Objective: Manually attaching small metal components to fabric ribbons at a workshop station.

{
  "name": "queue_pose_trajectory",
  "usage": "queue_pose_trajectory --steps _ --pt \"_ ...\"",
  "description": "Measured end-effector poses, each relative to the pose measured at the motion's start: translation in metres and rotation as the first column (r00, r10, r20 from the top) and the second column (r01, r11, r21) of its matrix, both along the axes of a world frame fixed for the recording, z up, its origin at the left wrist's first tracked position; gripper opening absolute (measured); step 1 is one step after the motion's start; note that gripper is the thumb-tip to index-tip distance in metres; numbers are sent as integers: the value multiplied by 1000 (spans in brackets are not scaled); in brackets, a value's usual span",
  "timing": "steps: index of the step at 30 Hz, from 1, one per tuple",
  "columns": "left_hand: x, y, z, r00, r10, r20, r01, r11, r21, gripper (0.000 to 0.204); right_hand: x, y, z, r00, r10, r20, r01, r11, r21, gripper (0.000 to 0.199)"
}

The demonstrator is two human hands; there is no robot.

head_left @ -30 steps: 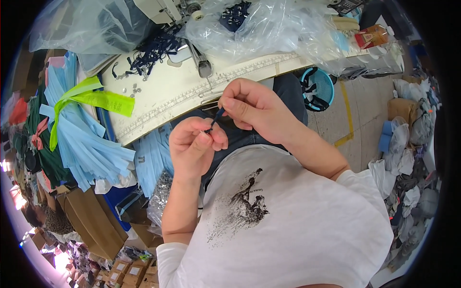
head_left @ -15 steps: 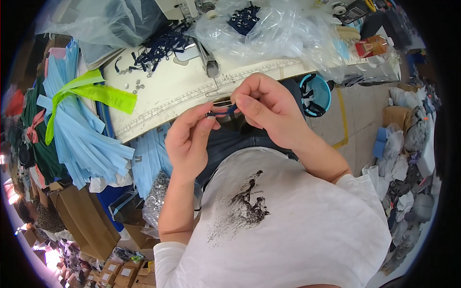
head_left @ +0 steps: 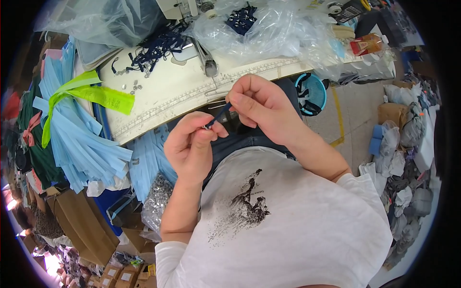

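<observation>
Left hand (head_left: pixel 192 144): raised in front of the chest, fingers curled, thumb and forefinger pinched on the near end of a short dark-blue strap (head_left: pixel 218 115). Right hand (head_left: pixel 259 103): just right of and slightly farther than the left, fingertips closed on the far end of the same strap. Strap held taut between both hands, slanting from near-left to far-right, above the near edge of the white worktop (head_left: pixel 163 91) (not resting on it). Small metal part at the left-hand end possible, but too small to confirm.

On the worktop, far from the hands: a loose heap of similar dark-blue straps (head_left: pixel 156 45), a scatter of small metal rings (head_left: pixel 132 86) to the left, and a sewing-machine foot (head_left: pixel 207 60) just beyond the right hand. Clear plastic bags (head_left: pixel 273 29) piled across the far right of the worktop, one holding dark-blue pieces.

Left of the worktop: a hanging bundle of light-blue fabric strips (head_left: pixel 72 139) tied with a lime-green ribbon (head_left: pixel 91 93). Below that bundle, a bag of small metal parts (head_left: pixel 156 199) and brown cardboard boxes (head_left: pixel 81 221).

Right side, at floor level: a round turquoise basket (head_left: pixel 314 91) and heaps of fabric scraps (head_left: pixel 408 158).
</observation>
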State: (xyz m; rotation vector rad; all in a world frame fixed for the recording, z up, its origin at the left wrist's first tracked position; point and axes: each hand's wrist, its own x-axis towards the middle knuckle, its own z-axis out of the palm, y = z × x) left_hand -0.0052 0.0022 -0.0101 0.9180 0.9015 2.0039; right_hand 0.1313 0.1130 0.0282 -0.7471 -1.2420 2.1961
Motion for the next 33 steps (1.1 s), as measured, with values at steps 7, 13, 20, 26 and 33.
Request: queue_pose_trajectory --steps 7,13,20,26,33 --pt "-3 -4 0 918 -222 329 199 975 103 25 -3 0 2 998 68 6 -68 998 2 13" --pt "-15 -4 7 943 -271 191 288 956 -63 19 -2 9 10 994 53 92 -69 981 180 13" --pt "-14 -6 -1 945 -298 137 306 951 -38 18 1 15 11 988 135 80 -145 981 126 12" --pt "-15 0 27 998 -29 55 46 940 -337 23 -10 84 17 900 -423 105 223 652 724 14" --pt "8 -16 128 676 -735 -46 701 623 346 16 -44 95 8 851 -525 29 39 118 992 16"
